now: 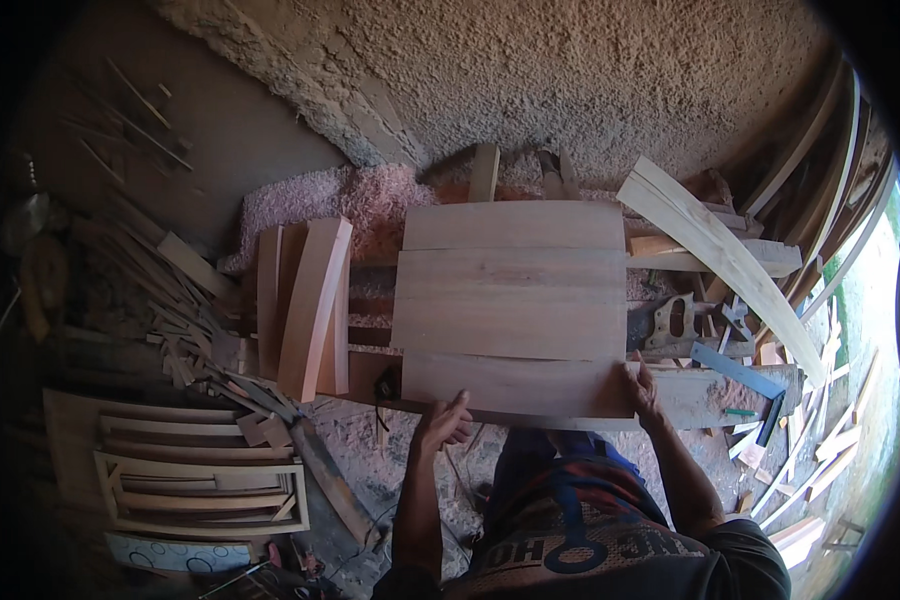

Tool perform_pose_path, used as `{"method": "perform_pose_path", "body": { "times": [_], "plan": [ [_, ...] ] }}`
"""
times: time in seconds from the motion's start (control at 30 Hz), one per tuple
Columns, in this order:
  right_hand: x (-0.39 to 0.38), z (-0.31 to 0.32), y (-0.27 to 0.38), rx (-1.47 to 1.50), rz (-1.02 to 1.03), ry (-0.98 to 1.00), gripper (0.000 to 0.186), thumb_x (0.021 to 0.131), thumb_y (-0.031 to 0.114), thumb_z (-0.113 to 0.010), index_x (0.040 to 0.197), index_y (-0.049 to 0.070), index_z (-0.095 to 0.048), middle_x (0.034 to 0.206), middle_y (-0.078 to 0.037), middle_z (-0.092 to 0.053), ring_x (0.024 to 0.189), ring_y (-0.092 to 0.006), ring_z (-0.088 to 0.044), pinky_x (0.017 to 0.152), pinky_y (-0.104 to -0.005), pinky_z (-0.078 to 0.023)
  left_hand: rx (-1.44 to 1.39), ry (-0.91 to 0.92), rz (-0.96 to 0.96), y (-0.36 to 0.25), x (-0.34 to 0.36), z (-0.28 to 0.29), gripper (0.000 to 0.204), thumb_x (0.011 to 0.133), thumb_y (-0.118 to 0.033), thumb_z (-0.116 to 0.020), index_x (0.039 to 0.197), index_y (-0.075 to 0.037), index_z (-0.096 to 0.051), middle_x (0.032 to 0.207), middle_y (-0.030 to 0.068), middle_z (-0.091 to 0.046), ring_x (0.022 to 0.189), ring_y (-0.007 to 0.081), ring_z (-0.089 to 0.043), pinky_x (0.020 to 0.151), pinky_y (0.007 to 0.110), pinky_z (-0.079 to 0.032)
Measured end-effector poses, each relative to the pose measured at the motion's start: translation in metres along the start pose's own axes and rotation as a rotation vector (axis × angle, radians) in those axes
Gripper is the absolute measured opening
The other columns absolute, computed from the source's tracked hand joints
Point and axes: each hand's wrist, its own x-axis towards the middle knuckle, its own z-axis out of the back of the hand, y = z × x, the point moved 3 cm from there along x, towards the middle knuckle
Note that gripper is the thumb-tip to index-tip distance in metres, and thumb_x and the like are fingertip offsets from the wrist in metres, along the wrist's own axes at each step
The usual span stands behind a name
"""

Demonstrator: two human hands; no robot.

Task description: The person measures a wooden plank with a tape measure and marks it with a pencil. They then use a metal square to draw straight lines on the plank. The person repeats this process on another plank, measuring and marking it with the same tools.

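Observation:
Several pale wooden boards lie edge to edge across the bench, forming a wide panel. The nearest board sits slightly offset, with a dark seam between it and the one behind. My left hand is closed at its front edge near the left corner, fingers curled and thumb laid against the wood. At the right end my right hand grips the same board, thumb on top; its other fingers are partly hidden. A black tape measure rests left of the panel.
Upright thick wood pieces stand left on the bench. To the right are a long plank, a handsaw and a square. Wood shavings pile up behind; frames and offcuts lie on the floor.

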Motion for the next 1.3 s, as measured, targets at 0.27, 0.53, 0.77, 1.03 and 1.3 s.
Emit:
{"method": "perform_pose_path", "body": {
  "times": [0.27, 0.53, 0.77, 1.03, 1.3],
  "plan": [
    [0.022, -0.036, 0.084, -0.009, 0.03, 0.014, 0.071, 0.105, 0.038, -0.059, 0.157, -0.003, -0.031, 0.135, -0.011, -0.062, 0.121, -0.0169, -0.057, 0.102, -0.0314, -0.047, -0.395, -0.427, -0.435, -0.038, 0.116, 0.176, 0.087, 0.098, -0.071, -0.045, 0.159, -0.009, -0.032, 0.161, 0.0129, -0.036, 0.146, 0.0256, -0.038, 0.117, 0.047, -0.034],
    [0.016, -0.041, 0.099, -0.23, 0.101, -0.079, 0.049, 0.108, 0.041, -0.049, 0.139, 0.004, -0.056, 0.111, -0.003, -0.067, 0.101, -0.0115, -0.058, 0.088, -0.0299, -0.049, -0.404, 0.047, -0.316, -0.036, 0.184, 0.141, 0.091, 0.099, -0.07, -0.045, 0.163, -0.01, -0.021, 0.167, 0.0115, -0.025, 0.153, 0.0272, -0.026, 0.123, 0.047, -0.024],
    [0.019, -0.047, 0.099, -0.101, 0.058, -0.082, 0.043, 0.108, 0.039, -0.05, 0.136, 0.006, -0.057, 0.104, 0.002, -0.064, 0.094, -0.007, -0.056, 0.082, -0.0276, -0.049, -0.375, 0.05, -0.356, -0.038, 0.187, 0.141, 0.088, 0.101, -0.067, -0.045, 0.161, -0.006, -0.025, 0.167, 0.0127, -0.027, 0.153, 0.0269, -0.027, 0.123, 0.044, -0.023],
    [0.021, -0.06, 0.109, 0.158, 0.093, -0.045, 0.045, 0.11, 0.03, -0.051, 0.149, 0.008, -0.046, 0.118, 0.003, -0.063, 0.104, -0.0063, -0.058, 0.089, -0.0244, -0.049, -0.313, 0.079, -0.366, -0.038, 0.191, 0.142, 0.087, 0.102, -0.065, -0.044, 0.161, -0.005, -0.025, 0.168, 0.0129, -0.024, 0.154, 0.0261, -0.023, 0.125, 0.042, -0.02],
    [0.023, -0.04, 0.095, -0.122, 0.167, -0.104, 0.057, 0.108, 0.036, -0.052, 0.154, 0.005, -0.041, 0.129, -0.005, -0.064, 0.114, -0.01, -0.058, 0.097, -0.0289, -0.048, -0.271, -0.052, -0.384, -0.028, 0.181, 0.164, 0.086, 0.101, -0.067, -0.042, 0.159, -0.004, -0.032, 0.162, 0.013, -0.035, 0.147, 0.0286, -0.036, 0.121, 0.041, -0.029]
  ]
}}
